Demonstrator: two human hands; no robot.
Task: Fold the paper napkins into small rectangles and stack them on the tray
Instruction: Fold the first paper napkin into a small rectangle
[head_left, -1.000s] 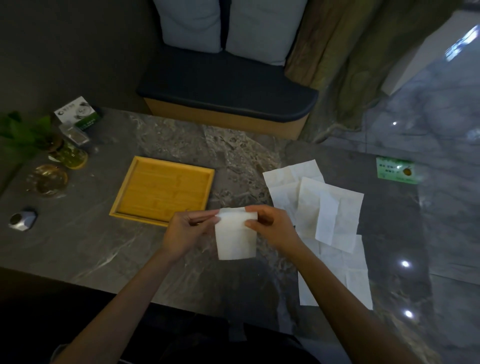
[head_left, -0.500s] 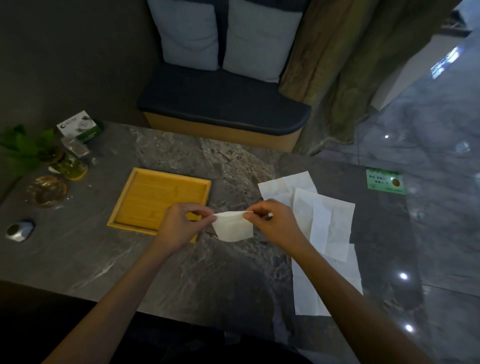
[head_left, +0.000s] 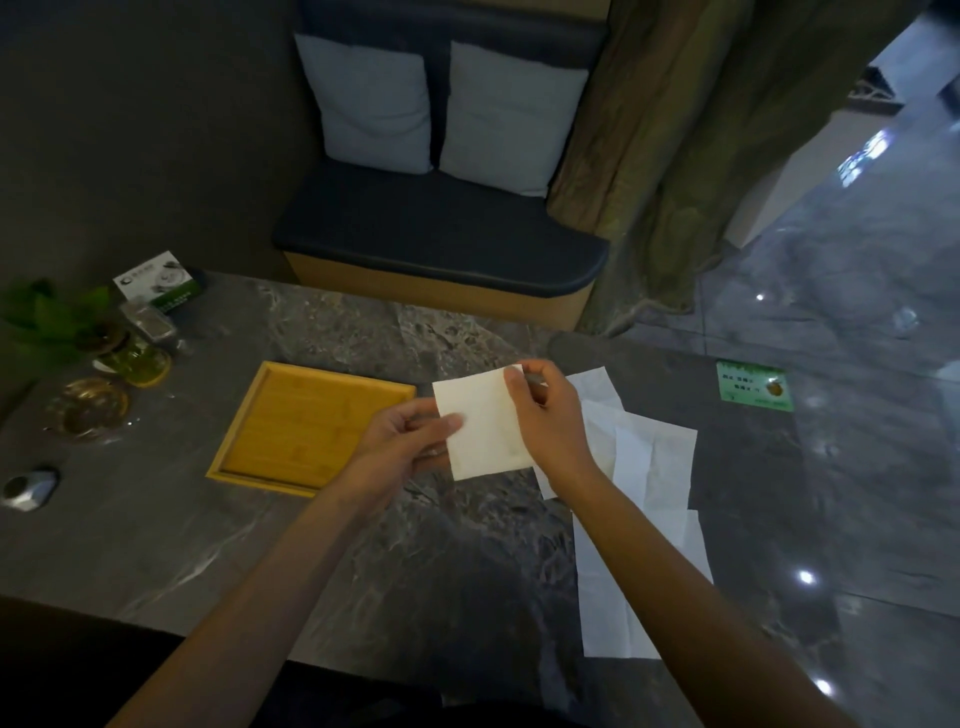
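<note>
A folded white napkin (head_left: 480, 423) is held up over the stone table, just right of the wooden tray (head_left: 291, 415). My left hand (head_left: 405, 441) pinches its lower left edge with thumb on top. My right hand (head_left: 545, 415) grips its right side, fingers curled over the top right corner. The tray holds nothing that I can see. Several unfolded white napkins (head_left: 649, 457) lie overlapping on the table to the right, partly hidden by my right forearm.
Glass dishes (head_left: 93, 410), a jar (head_left: 137, 358), a leafy plant (head_left: 47, 317) and a card box (head_left: 158, 283) crowd the table's left end. A metal object (head_left: 28, 488) sits at the left edge. A green card (head_left: 756, 387) lies far right. A cushioned bench (head_left: 441, 249) stands behind.
The napkin, pinched at its top edge and hanging folded before, is now held flat and larger between both hands, slightly higher and nearer the tray. The camera tilted upward.
</note>
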